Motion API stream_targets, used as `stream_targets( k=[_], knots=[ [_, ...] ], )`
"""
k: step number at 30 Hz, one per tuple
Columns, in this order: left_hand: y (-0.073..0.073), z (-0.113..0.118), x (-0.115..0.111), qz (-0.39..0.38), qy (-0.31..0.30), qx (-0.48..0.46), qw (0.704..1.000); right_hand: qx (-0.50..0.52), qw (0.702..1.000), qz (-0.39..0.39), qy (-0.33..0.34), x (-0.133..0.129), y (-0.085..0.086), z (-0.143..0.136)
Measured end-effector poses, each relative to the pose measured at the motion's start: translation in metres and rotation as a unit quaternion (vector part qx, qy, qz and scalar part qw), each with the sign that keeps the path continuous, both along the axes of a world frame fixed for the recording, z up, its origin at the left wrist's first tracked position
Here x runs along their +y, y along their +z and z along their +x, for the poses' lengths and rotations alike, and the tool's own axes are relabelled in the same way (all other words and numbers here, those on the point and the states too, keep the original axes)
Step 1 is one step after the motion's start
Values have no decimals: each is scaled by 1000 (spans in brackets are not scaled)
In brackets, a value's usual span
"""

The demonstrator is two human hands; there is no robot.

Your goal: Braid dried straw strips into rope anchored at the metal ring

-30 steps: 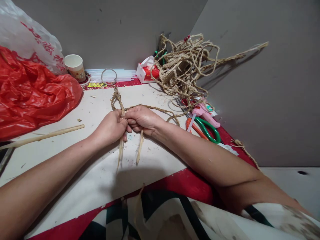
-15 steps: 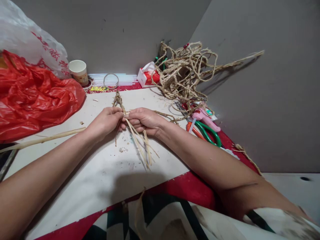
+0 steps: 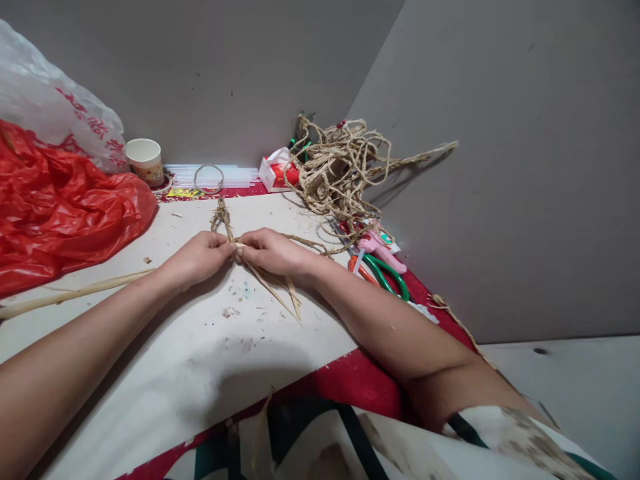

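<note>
A straw braid (image 3: 223,217) stands up from between my hands, its knotted, frayed end pointing away from me. My left hand (image 3: 207,255) pinches the braid's lower part from the left, thumb and fingers pressed together. Right against it, my right hand (image 3: 267,251) is closed on the same place with its thumb on the straw. Loose pale straw strands (image 3: 273,291) hang out below the right hand toward me. From behind the right hand, a finished braided cord (image 3: 310,241) runs off to the right. The exact grip of the curled fingers is hidden.
A heap of braided straw rope (image 3: 345,167) sits at the back right. Before it lie a pink glue gun (image 3: 383,250) and green-handled scissors (image 3: 387,273). Left are a red plastic bag (image 3: 70,220), a paper cup (image 3: 145,162) and a long straw stalk (image 3: 75,293).
The view has shifted, so everything sits a little further left and lower. The right hand has turned more palm-down, and fewer loose strands show beneath it. Both hands still hold the braid.
</note>
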State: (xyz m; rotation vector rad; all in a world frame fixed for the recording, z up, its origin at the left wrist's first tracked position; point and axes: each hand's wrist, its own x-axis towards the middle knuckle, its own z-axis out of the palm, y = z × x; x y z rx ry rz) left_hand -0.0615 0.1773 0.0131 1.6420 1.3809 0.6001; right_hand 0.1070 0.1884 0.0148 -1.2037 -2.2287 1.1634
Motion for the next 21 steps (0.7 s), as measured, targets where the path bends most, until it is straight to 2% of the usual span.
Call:
stream_targets(
  k=[2,5,10,14,18,21],
  knots=[
    [-1,1,-1,-70,19,-50,996,-63,994,86,-8,-3,2,-3],
    [-4,2,-2,-110,34,-89,989,-110,984,139,-13,-8,4,-5],
    [-11,1,-1,-48,40,-74,995,-139,980,143,-18,-10,14,4],
    [-8,3,-4,-24,49,-76,996,-131,983,124,-35,-16,24,2],
    [-1,7,-10,-87,65,-141,984,-97,993,67,-27,-28,20,-10],
    [1,8,-12,-147,70,-192,968,-163,979,113,-39,-36,13,-16]
  ],
)
